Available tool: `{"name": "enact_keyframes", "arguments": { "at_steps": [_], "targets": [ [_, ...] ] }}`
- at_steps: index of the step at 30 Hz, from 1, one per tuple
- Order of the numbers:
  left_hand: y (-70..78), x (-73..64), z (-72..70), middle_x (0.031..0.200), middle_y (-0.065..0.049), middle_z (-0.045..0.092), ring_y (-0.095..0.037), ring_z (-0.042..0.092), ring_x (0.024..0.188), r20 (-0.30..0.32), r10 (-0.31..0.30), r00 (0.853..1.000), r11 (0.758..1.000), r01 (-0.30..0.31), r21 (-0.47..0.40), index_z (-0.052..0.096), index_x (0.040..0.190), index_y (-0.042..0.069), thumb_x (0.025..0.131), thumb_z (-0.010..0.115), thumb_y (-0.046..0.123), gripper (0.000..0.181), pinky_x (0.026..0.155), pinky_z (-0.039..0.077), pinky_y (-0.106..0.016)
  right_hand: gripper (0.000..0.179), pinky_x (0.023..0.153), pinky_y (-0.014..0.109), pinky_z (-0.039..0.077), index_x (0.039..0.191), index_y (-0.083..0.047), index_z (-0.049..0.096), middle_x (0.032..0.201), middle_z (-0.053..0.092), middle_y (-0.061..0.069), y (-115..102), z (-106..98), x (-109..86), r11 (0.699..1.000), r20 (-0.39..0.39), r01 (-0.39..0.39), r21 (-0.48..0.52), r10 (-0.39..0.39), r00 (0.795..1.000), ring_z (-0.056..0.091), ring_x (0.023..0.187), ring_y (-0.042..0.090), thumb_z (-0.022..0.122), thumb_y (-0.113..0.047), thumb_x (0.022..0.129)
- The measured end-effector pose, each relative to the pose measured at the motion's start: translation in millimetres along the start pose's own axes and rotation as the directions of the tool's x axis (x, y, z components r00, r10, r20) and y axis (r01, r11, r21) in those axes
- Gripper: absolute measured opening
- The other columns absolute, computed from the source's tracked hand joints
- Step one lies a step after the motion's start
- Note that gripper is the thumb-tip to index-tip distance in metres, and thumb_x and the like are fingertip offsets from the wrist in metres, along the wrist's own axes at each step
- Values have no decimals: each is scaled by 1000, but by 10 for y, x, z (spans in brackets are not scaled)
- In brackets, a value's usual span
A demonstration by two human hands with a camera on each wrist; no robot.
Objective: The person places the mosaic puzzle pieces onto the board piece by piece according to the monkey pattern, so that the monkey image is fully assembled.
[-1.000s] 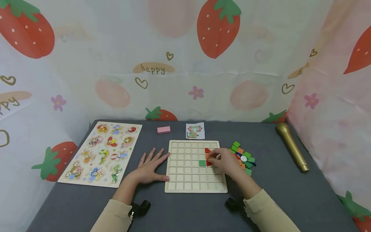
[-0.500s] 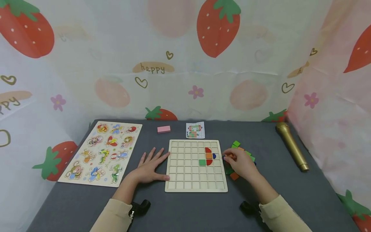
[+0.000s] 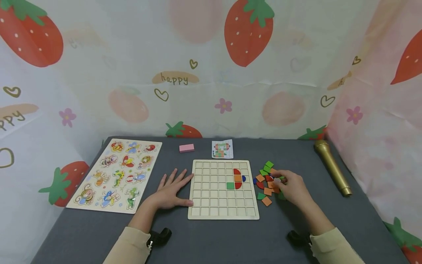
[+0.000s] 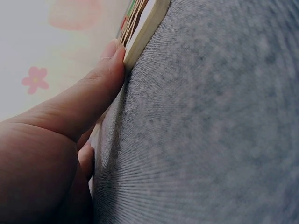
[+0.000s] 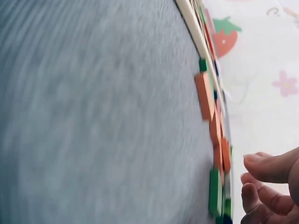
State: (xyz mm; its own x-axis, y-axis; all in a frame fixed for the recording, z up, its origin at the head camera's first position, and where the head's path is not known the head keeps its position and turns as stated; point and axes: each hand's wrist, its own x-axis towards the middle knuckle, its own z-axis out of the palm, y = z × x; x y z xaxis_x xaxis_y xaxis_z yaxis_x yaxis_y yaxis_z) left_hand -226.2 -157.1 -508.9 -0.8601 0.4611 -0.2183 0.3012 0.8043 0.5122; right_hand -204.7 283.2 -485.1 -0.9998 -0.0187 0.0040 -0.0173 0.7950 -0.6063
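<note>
My left hand [image 3: 169,192] lies spread on the table, its fingertips and thumb at the left edge of the wooden grid board [image 3: 214,202]. In the left wrist view, the thumb [image 4: 93,88] touches the board's side. On the grid sit a green square [image 3: 230,186], an orange square [image 3: 237,178], red rounded pieces [image 3: 238,186] above and below it, and a blue half-round piece [image 3: 244,178]. Over the pile of coloured tiles [image 3: 267,191], my right hand [image 3: 291,187] hovers with bent fingers. The right wrist view shows nothing between its thumb and fingers [image 5: 261,163].
A small printed pattern card [image 3: 222,149] and a pink block [image 3: 186,148] lie behind the board. To the left is an insect-picture puzzle board [image 3: 112,176]. A gold microphone-shaped tube [image 3: 333,168] lies at the right. Patterned cloth [image 3: 132,73] hangs behind the table.
The right hand has drawn back from the grid to the right, over the tile pile. The blue piece it covered on the grid is now visible. The left hand stays in place.
</note>
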Motion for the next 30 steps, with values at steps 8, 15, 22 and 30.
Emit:
{"name": "enact_keyframes", "arguments": {
  "at_steps": [8, 15, 22, 30],
  "targets": [
    [10, -15, -2, 171, -5, 9, -36, -9, 157, -1, 9, 1000, 1000, -9, -14, 23, 162, 31, 81, 74, 64, 102, 122, -10, -63, 32, 53, 32, 38, 124, -5, 69, 87, 59, 13, 148, -101, -24, 1000, 9, 26, -11, -26, 1000, 46, 61, 20, 64, 3, 94],
    [19, -18, -13, 171, -7, 11, -38, -7, 157, -8, 14, 1000, 1000, -15, -17, 24, 162, 29, 81, 75, 63, 102, 121, -9, -64, 34, 59, 32, 40, 126, -6, 70, 128, 57, 23, 175, -99, 3, 993, 65, 85, -81, -80, 995, 48, 72, 20, 64, 2, 94],
    [3, -25, -2, 171, -7, 11, -38, -7, 157, -15, 14, 1000, 1000, -14, -16, 24, 162, 28, 80, 75, 64, 104, 121, -9, -62, 31, 70, 38, 48, 124, -6, 72, 124, 57, 24, 170, -99, 6, 987, 86, 105, -123, -95, 992, 56, 89, 28, 67, -1, 95],
    [7, -16, -9, 171, -7, 10, -38, -8, 157, -9, 9, 1000, 1000, -9, -8, 23, 162, 29, 80, 74, 66, 104, 121, -10, -63, 26, 72, 39, 47, 120, -7, 73, 115, 61, 20, 185, -124, 19, 992, 113, 69, -107, -57, 992, 55, 89, 27, 71, -10, 94]
  ]
}}
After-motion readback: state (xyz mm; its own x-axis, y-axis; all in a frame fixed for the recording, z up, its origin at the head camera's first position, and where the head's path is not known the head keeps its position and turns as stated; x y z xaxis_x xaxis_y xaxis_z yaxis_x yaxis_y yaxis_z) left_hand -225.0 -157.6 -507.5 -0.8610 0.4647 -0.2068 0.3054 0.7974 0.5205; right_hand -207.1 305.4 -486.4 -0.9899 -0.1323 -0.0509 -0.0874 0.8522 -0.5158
